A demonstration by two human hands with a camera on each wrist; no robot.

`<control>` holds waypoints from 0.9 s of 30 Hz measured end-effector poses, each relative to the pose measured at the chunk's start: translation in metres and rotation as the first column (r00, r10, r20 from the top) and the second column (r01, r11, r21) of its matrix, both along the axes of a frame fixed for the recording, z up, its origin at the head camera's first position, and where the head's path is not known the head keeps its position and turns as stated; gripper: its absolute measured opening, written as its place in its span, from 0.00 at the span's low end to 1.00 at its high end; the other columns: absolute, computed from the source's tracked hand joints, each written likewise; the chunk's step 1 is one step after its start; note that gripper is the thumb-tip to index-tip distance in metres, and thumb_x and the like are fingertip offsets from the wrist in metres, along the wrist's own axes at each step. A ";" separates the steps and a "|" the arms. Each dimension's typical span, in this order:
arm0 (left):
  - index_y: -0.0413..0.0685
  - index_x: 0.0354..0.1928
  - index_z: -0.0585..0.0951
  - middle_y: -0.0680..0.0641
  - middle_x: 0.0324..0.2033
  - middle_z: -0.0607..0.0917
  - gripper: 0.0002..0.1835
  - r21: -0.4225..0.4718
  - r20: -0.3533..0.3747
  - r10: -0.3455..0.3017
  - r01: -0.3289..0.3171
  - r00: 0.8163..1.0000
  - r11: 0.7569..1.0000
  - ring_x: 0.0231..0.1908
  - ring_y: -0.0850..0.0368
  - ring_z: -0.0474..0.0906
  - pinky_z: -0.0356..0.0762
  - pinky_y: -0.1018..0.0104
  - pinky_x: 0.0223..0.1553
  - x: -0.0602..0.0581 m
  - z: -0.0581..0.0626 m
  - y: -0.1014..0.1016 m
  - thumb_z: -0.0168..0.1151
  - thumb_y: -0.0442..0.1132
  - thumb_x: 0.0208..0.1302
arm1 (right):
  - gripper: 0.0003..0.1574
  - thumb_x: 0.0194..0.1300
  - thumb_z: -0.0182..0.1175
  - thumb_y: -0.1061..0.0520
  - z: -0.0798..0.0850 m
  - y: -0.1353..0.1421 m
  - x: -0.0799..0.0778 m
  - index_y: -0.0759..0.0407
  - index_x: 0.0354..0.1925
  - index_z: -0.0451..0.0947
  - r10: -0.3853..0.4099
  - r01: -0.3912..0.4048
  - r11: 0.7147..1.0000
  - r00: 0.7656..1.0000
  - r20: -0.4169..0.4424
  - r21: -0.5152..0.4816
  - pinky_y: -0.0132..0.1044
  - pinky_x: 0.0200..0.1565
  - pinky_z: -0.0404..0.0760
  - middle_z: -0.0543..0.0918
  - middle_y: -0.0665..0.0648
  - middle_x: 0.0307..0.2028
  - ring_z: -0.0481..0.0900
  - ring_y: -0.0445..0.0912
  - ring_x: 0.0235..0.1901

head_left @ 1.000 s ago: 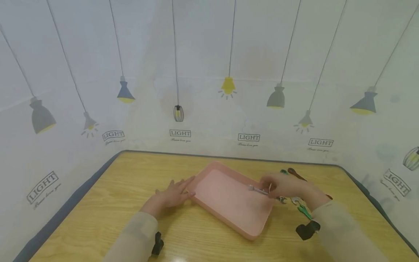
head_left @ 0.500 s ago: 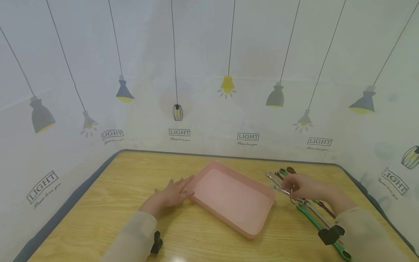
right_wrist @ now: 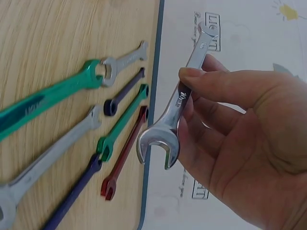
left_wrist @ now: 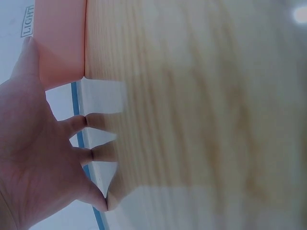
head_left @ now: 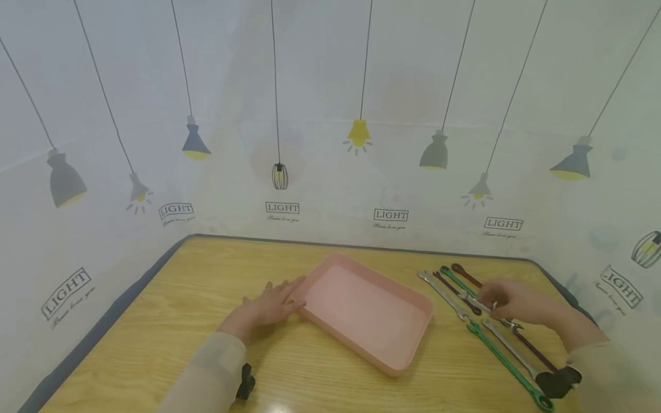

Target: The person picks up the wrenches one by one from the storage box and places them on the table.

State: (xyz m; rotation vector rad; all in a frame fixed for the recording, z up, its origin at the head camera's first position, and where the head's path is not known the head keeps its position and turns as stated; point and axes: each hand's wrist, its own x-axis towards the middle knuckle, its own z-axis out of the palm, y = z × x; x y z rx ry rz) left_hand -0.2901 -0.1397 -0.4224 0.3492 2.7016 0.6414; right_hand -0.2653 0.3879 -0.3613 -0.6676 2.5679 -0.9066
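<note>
My right hand [head_left: 521,304] pinches a silver double open-end wrench [right_wrist: 170,115] between thumb and fingers, above the laid-out wrenches. In the right wrist view its wider jaw points down toward the table side and the smaller end up. My left hand [head_left: 265,307] lies with fingers spread at the left corner of a pink tray [head_left: 361,312]. In the left wrist view the thumb [left_wrist: 28,60] lies against the tray's wall. Nothing lies in the tray. Under and around the right hand are several wrenches, among them a green wrench [head_left: 503,358] and a silver wrench [head_left: 439,289].
A red wrench [right_wrist: 124,153] and a purple wrench [right_wrist: 74,191] lie among the others at the right side of the wooden table [head_left: 201,287]. White cloth walls [head_left: 320,86] printed with lamps enclose the back and sides, close behind the table's far edge.
My right hand has moved to the right with the silver wrench, from over the tray's right side to above the other wrenches. The left hand and tray have stayed put.
</note>
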 end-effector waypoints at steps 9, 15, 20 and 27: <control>0.73 0.77 0.49 0.41 0.75 0.51 0.37 0.003 0.004 -0.006 0.006 1.000 1.000 0.72 0.30 0.36 0.28 0.15 0.53 0.003 0.002 0.001 0.42 0.69 0.69 | 0.16 0.61 0.61 0.70 -0.008 0.037 0.011 0.72 0.48 0.71 -0.043 0.043 0.997 0.999 0.003 -0.060 0.39 0.28 0.80 0.76 0.60 0.36 0.76 0.42 0.32; 0.73 0.77 0.49 0.41 0.75 0.51 0.38 0.008 0.002 -0.010 0.010 1.000 1.000 0.72 0.30 0.36 0.28 0.15 0.52 0.002 0.000 0.001 0.42 0.70 0.68 | 0.17 0.62 0.60 0.70 -0.010 0.054 0.016 0.73 0.49 0.70 -0.093 0.097 0.994 0.993 0.071 -0.045 0.39 0.25 0.80 0.77 0.63 0.40 0.79 0.48 0.33; 0.74 0.77 0.49 0.41 0.75 0.51 0.37 0.015 0.001 -0.013 0.013 1.000 1.000 0.72 0.30 0.35 0.27 0.15 0.52 0.000 -0.002 0.001 0.42 0.69 0.69 | 0.17 0.62 0.60 0.70 -0.014 0.067 0.018 0.73 0.49 0.71 -0.100 0.104 0.994 0.991 0.090 -0.034 0.40 0.27 0.81 0.78 0.63 0.40 0.79 0.44 0.35; 0.75 0.76 0.48 0.42 0.75 0.50 0.37 0.017 0.002 -0.010 0.010 1.000 1.000 0.72 0.31 0.34 0.27 0.15 0.52 -0.001 -0.004 0.001 0.43 0.69 0.69 | 0.19 0.61 0.60 0.69 -0.020 0.079 0.022 0.75 0.50 0.71 -0.186 0.186 0.982 0.976 0.116 0.008 0.40 0.28 0.81 0.79 0.61 0.40 0.77 0.46 0.35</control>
